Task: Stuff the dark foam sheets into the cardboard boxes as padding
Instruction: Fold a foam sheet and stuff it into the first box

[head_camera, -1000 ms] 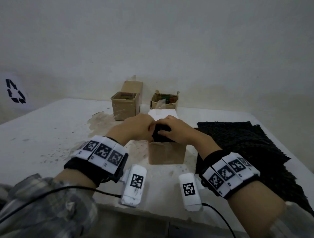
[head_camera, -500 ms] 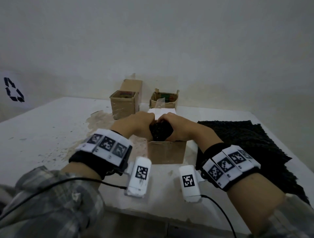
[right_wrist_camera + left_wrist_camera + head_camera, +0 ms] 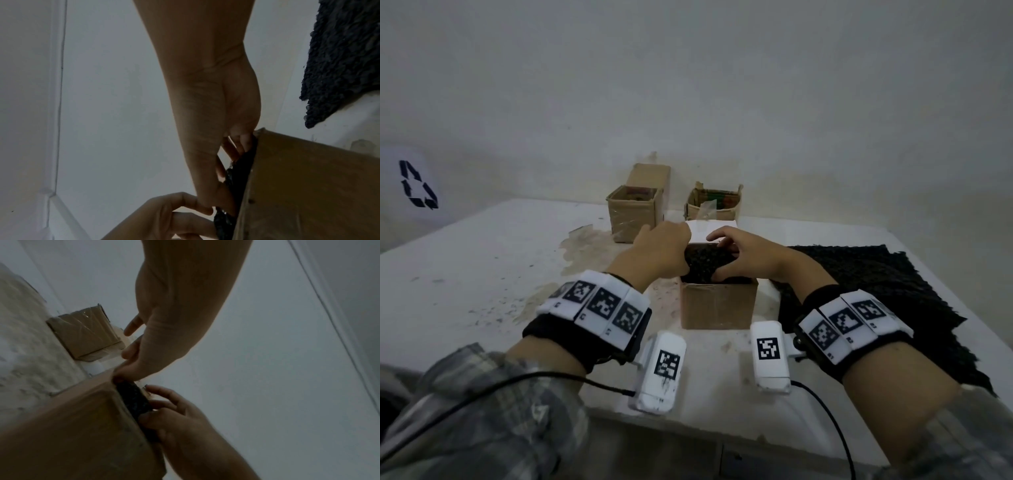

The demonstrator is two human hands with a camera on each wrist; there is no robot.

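On top of the small brown cardboard box (image 3: 717, 305), both hands push down a dark bumpy foam sheet (image 3: 705, 265) stuffed inside. Left hand (image 3: 659, 253) and right hand (image 3: 748, 257) curl their fingers around the foam from each side.

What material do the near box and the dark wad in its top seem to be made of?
Near box: apparently plain brown cardboard, matte, with flat walls and sharp folded corners. Dark wad: probably open foam, black and dull, with a coarse crumbly surface; it bulges above the rim between both hands.
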